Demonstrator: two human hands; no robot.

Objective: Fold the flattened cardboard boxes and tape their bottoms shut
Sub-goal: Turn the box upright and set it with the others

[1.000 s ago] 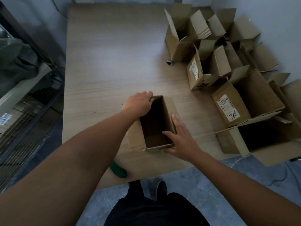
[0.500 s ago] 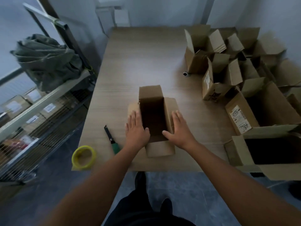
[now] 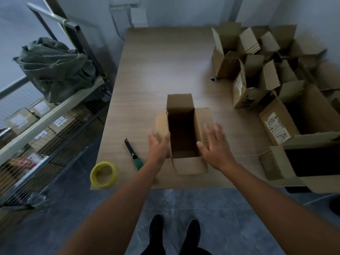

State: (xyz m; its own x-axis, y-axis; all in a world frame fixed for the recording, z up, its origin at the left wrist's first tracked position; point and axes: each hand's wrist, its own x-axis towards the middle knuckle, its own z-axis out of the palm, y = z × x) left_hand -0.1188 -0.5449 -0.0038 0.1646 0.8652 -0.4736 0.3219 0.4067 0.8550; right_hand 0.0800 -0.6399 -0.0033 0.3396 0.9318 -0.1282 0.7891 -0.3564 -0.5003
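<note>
The box (image 3: 183, 133) stands upright near the front edge of the table (image 3: 160, 70), at the centre of the frame, its mouth open upward and its four flaps splayed outward. The left hand (image 3: 158, 144) and the right hand (image 3: 214, 146) flank it with fingers spread flat; neither grip is closed on anything, and the palms look to hover just beside the side flaps, though whether they touch the card cannot be told. The main risk, as I judge it, is the box's closeness to the table's front edge: the near flap reaches almost to that edge, and an uneven push from one hand could skew the box or tip it toward the floor. A second risk is that the flaps spring back up once let go. The tape (image 3: 103, 174) sits at the lower-left corner of the table, partly over the edge, and a careless reach could knock it off; the knife (image 3: 133, 154) lies just left of the left hand, close enough to be brushed by it. The finished boxes (image 3: 257, 74) crowd the right of the frame, leaving little room that way. Against half a second ago, both hands have lifted and spread from pressing down on the flaps, while the box stands where it stood.
</note>
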